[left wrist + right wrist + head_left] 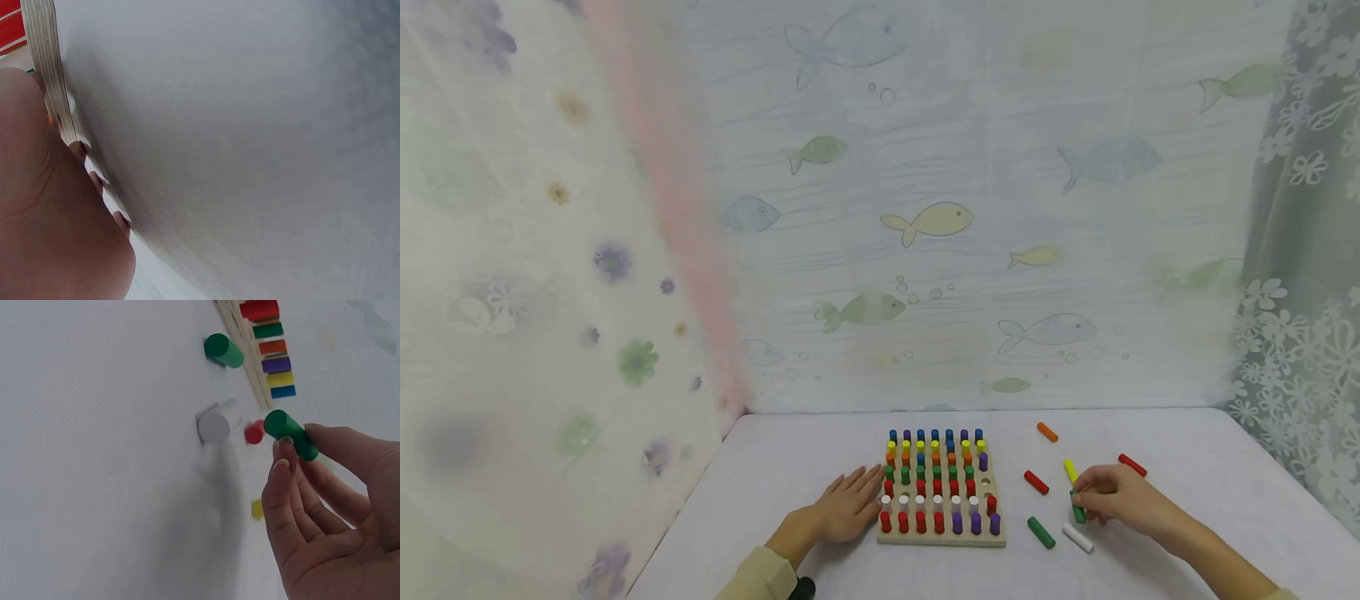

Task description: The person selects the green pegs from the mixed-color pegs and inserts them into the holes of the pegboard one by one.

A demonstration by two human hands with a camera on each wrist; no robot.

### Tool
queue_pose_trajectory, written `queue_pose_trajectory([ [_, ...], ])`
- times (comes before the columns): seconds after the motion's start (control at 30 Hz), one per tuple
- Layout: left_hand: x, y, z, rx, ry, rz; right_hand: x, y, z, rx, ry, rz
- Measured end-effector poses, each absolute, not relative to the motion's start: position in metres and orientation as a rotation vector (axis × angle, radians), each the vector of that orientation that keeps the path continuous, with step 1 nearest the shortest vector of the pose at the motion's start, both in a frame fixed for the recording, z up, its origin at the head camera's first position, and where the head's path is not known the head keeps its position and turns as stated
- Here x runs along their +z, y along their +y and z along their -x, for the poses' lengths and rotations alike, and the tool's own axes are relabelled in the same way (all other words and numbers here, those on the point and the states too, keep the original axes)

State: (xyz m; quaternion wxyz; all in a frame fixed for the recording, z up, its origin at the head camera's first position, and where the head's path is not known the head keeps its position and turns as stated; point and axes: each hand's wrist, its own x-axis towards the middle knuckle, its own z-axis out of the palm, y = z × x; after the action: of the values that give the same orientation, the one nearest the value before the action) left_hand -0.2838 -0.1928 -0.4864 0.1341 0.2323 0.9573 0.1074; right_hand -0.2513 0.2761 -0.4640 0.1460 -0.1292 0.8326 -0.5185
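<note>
A wooden pegboard (940, 540) stands on the white-covered table, carrying rows of coloured pegs. On its right side a hole (986, 482) shows without a peg. My left hand (848, 510) lies flat beside the board's left edge, fingers straight; in the left wrist view the hand (56, 200) hides part of the board's side (47, 56). Right of the board, my right hand (1123, 500) pinches a green peg (1078, 508) between thumb and fingers. The right wrist view shows this green peg (290, 434) held tilted above the table.
Loose pegs lie right of the board: orange (1047, 432), red (1036, 482), yellow (1070, 470), another red (1132, 465), another green (1041, 532) and white (1078, 537). Behind the table hangs a fish-patterned curtain (940, 350). A dark object (803, 588) is by the left sleeve.
</note>
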Motion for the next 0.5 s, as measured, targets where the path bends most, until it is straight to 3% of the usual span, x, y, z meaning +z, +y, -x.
queue_pose_trajectory([
  [0.5, -0.490, -0.195, 0.287, 0.344, 2.760, -0.687, -0.456, 0.249, 0.254, -1.649, 2.316, 0.501],
])
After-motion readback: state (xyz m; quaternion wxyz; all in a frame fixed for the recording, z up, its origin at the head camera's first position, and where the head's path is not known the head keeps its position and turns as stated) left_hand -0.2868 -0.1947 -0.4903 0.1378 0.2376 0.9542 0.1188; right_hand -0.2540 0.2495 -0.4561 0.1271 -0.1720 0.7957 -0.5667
